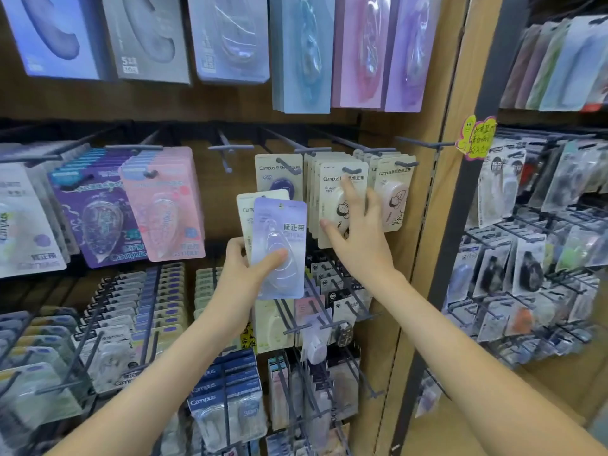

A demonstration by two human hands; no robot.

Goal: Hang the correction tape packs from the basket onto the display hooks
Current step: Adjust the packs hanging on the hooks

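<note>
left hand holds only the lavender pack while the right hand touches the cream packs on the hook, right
Not only that: in the head view the left hand holds two packs, the lavender pack with a cream pack behind it. The right hand does touch the hanging cream packs.

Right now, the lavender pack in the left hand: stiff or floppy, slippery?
Likely stiff: the lavender pack stands flat above the left hand, no sag. Probably light: a thumb pinch holds it. Its glossy blister may be slippery.
</note>
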